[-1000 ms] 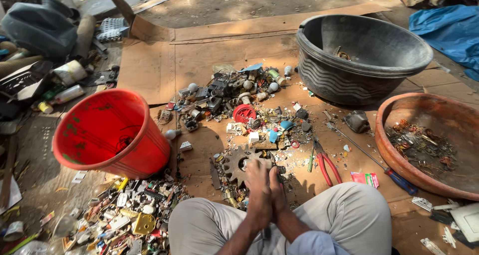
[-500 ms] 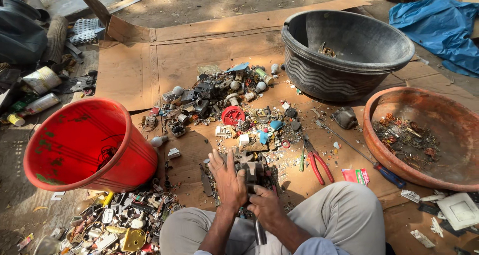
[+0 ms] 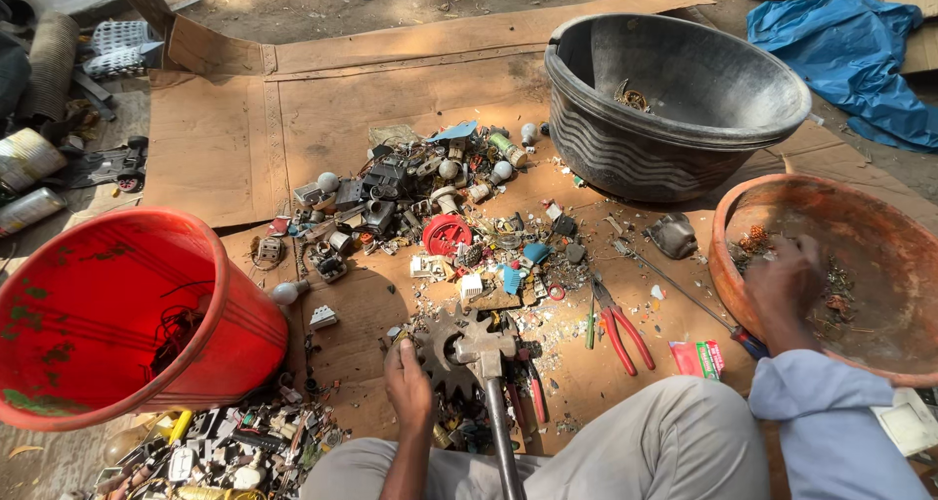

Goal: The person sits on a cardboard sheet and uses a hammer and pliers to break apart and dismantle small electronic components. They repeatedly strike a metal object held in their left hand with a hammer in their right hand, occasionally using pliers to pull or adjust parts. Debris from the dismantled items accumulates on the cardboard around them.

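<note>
Hammer (image 3: 489,383) lying on cardboard floor (image 3: 225,119), head on rusty gear (image 3: 440,348), handle running back toward the person, left hand (image 3: 408,388) beside it, fingers curled, right hand (image 3: 782,280) in orange basin (image 3: 728,217), fingers loosely spread.

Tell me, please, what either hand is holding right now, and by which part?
The left hand rests on the toothed gear at its near edge, beside the hammer. The right hand reaches into the orange basin; whether it holds anything cannot be told.

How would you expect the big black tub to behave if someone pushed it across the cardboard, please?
The black tub is wide, low and nearly empty, so it would probably slide rather than tip. Its thin ribbed wall may flex. The cardboard looks flat, so little should snag.
</note>
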